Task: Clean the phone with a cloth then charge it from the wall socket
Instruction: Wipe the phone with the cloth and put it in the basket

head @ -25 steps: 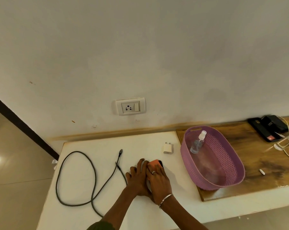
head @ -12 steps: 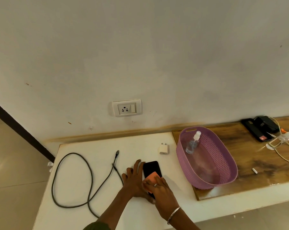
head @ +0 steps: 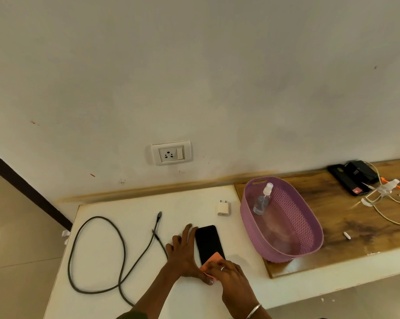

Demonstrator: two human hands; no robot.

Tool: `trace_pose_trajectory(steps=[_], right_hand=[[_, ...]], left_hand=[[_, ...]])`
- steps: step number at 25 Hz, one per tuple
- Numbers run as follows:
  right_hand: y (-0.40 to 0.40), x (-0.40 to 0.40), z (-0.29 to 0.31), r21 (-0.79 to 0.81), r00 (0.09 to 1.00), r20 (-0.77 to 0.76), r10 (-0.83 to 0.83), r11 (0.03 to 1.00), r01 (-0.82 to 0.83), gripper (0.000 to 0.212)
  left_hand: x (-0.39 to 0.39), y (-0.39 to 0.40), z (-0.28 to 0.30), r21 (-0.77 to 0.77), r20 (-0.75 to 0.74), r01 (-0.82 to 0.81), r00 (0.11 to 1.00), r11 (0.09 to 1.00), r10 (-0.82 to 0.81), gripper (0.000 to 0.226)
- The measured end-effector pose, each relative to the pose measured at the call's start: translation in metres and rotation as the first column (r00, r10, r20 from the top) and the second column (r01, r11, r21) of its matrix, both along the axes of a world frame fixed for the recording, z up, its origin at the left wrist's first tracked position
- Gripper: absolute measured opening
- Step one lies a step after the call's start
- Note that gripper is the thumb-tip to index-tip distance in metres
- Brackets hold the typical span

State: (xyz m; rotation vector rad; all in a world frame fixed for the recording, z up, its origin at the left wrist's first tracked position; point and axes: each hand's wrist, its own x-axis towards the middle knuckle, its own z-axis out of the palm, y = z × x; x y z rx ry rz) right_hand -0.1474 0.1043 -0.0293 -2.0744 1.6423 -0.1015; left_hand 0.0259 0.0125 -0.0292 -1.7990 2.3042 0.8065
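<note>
A black phone lies screen up on the white table. My left hand rests flat along its left edge, fingers spread, steadying it. My right hand presses an orange cloth onto the phone's near end. A white charger plug sits beyond the phone. The grey charging cable loops on the left of the table. The wall socket is on the wall above.
A purple basket holding a clear spray bottle stands to the right on a wooden board. Black devices and white cables lie at the far right. The table's front edge is near my arms.
My right hand has dragged the orange cloth from the phone's far end down to its near end, uncovering most of the screen. The left hand has stayed beside the phone.
</note>
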Motion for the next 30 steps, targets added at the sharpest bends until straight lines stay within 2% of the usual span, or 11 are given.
trace_pose_trajectory(steps=[3, 5, 9, 13, 15, 19, 20, 23, 24, 28, 30], right_hand=[[0.000, -0.008, 0.018, 0.090, 0.993, -0.088, 0.085, 0.993, -0.077, 0.067], [0.002, -0.012, 0.018, -0.089, 0.987, -0.125, 0.096, 0.990, -0.108, 0.068], [0.010, -0.024, 0.018, -0.145, 0.977, -0.164, 0.137, 0.976, -0.161, 0.075], [0.017, -0.029, 0.021, -0.092, 0.996, -0.068, 0.061, 0.993, -0.067, 0.083], [0.018, -0.028, 0.020, -0.083, 0.990, -0.123, 0.066, 0.994, -0.077, 0.088], [0.005, -0.024, 0.013, -0.107, 0.997, -0.071, 0.021, 0.994, -0.029, 0.127], [0.002, -0.023, 0.016, -0.063, 0.999, -0.053, 0.013, 0.998, -0.016, 0.122], [-0.014, -0.015, 0.017, -0.041, 0.989, -0.031, -0.143, 0.989, 0.141, 0.069], [-0.021, -0.013, 0.014, -0.026, 0.983, 0.008, -0.184, 0.982, 0.184, 0.061], [-0.056, -0.008, 0.010, -0.092, 0.974, 0.028, -0.227, 0.969, 0.228, 0.075], [-0.068, -0.004, 0.010, -0.076, 0.962, 0.038, -0.272, 0.959, 0.274, 0.066]], left_hand=[[-0.001, 0.001, 0.001, 0.007, 0.003, -0.003, 1.000, 1.000, 0.003, 0.163], [-0.001, 0.001, 0.001, 0.008, 0.008, -0.009, 1.000, 1.000, 0.009, 0.162], [0.000, 0.001, 0.003, 0.020, -0.003, -0.020, 1.000, 1.000, 0.020, 0.164], [0.001, 0.002, 0.006, 0.040, -0.016, -0.039, 0.999, 0.998, 0.039, 0.165], [0.000, 0.002, 0.007, 0.038, -0.010, -0.040, 0.999, 0.998, 0.041, 0.165], [-0.001, 0.002, 0.010, 0.052, 0.007, -0.038, 0.999, 0.998, 0.037, 0.162], [-0.002, 0.001, 0.010, 0.053, 0.011, -0.035, 0.999, 0.998, 0.035, 0.162], [-0.002, 0.000, 0.008, 0.060, 0.021, -0.025, 0.999, 0.998, 0.024, 0.161], [-0.002, 0.000, 0.008, 0.064, 0.019, -0.026, 1.000, 0.998, 0.025, 0.162], [0.000, 0.000, 0.002, 0.062, -0.005, -0.028, 1.000, 0.998, 0.028, 0.164], [0.000, 0.000, 0.001, 0.064, -0.011, -0.031, 0.999, 0.997, 0.032, 0.164]])
